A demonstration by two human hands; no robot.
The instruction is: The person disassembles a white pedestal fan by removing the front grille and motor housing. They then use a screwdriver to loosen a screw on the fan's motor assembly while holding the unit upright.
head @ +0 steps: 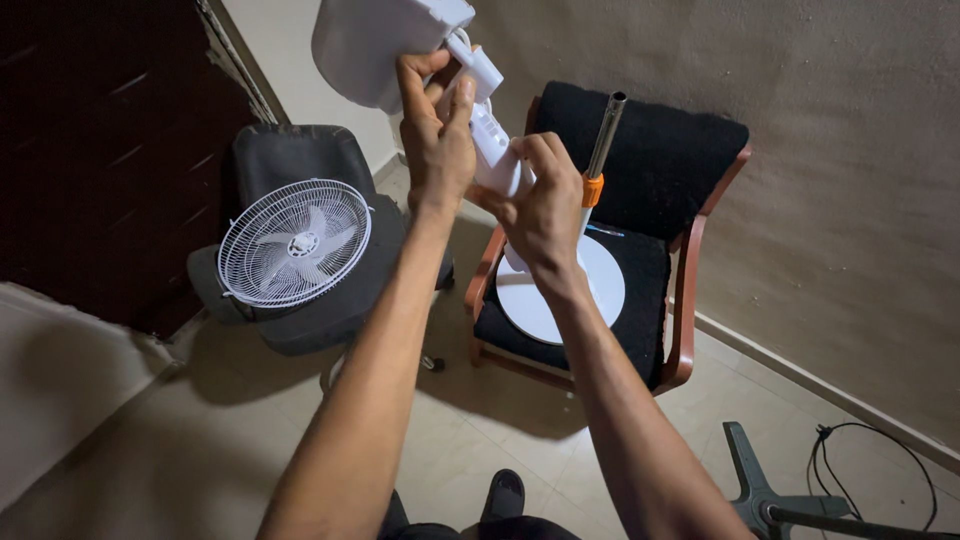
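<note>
Overhead, left hand [437, 130] clenched round white fan motor housing [385, 45]; right hand [540, 205] grasping its neck piece [490, 135], perhaps control section. Below: fan stand pole [603, 140] on round base [600, 280], wooden armchair [690, 290]; fan grille [294, 243] left.

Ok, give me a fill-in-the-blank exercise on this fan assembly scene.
1. Both hands, left hand and right hand, grip the white fan motor housing and its ____ neck.
2. The round fan grille leans on a ____ chair.
3. The fan's round base lies on the chair with ____ armrests.

Missing: white; black; wooden
</note>
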